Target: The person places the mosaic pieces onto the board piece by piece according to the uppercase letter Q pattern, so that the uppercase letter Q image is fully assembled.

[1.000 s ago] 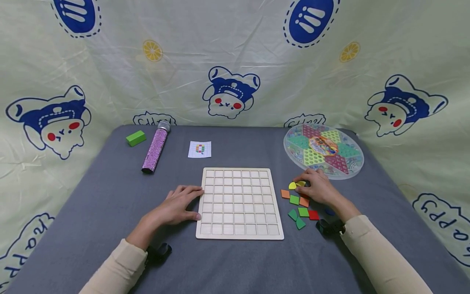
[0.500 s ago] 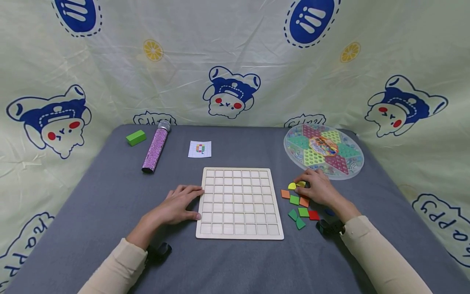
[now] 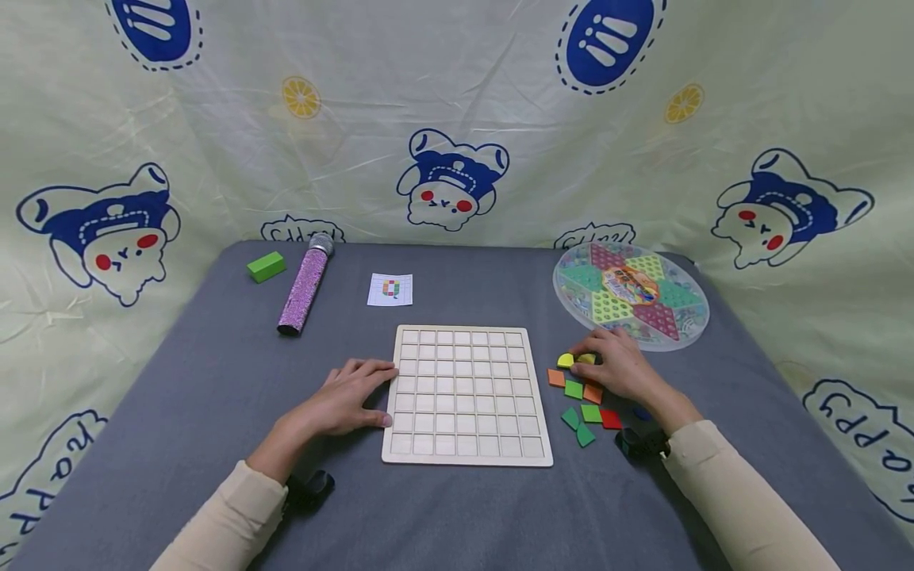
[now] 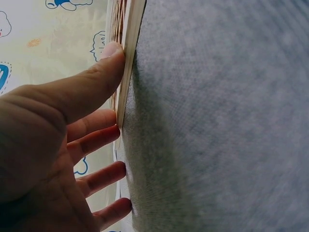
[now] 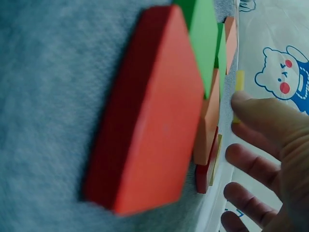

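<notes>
My left hand (image 3: 350, 399) rests against the left edge of a pale wooden grid board (image 3: 467, 396), its fingers fairly straight. In the left wrist view the thumb lies at the top of the board's edge (image 4: 130, 53). At the right, my right hand (image 3: 617, 365) pinches a small yellow rounded tile (image 5: 240, 81) between thumb and forefinger. The fingers partly hide that tile, and a second yellow patch (image 3: 587, 358) shows under the hand. Close by lie orange tiles (image 3: 556, 378), light green squares (image 3: 591, 413), dark green pieces (image 3: 585, 434) and a red tile (image 3: 610, 419).
A small card with a coloured grid pattern (image 3: 389, 289) lies behind the board. Farther left are a purple glittery microphone (image 3: 305, 289) and a green block (image 3: 266, 267). A round Chinese checkers board (image 3: 631, 295) lies at the back right. A dark blue piece (image 3: 642, 413) shows beside the right wrist.
The yellow tile at my right fingertips has slid slightly to the left. My left hand and the grid board have stayed in place.
</notes>
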{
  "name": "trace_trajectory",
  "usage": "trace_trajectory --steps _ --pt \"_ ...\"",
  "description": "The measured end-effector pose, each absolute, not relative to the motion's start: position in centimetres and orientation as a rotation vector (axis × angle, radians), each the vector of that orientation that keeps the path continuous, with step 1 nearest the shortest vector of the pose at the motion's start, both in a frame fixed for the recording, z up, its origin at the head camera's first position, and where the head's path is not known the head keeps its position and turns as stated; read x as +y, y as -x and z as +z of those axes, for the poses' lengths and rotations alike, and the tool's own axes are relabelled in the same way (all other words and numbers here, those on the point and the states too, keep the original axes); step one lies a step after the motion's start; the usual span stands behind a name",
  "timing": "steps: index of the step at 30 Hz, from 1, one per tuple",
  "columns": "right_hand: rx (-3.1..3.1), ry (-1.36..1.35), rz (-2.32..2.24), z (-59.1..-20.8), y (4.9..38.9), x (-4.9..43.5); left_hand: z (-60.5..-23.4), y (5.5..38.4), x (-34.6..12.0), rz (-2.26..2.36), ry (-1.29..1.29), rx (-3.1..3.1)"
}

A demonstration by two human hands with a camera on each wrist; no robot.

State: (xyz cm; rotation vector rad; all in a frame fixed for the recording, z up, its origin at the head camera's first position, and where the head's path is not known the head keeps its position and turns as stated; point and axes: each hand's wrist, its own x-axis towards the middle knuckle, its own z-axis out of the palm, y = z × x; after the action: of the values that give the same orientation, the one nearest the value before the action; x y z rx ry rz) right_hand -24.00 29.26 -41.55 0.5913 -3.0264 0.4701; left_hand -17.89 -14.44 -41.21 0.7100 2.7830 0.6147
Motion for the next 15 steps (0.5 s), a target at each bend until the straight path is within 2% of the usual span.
trace_trajectory --steps 15 --pt "-2.974 -0.63 0.548 -40.2 23.4 26.8 -41.2 17.9 -14.5 0.614 -0.721 2.776"
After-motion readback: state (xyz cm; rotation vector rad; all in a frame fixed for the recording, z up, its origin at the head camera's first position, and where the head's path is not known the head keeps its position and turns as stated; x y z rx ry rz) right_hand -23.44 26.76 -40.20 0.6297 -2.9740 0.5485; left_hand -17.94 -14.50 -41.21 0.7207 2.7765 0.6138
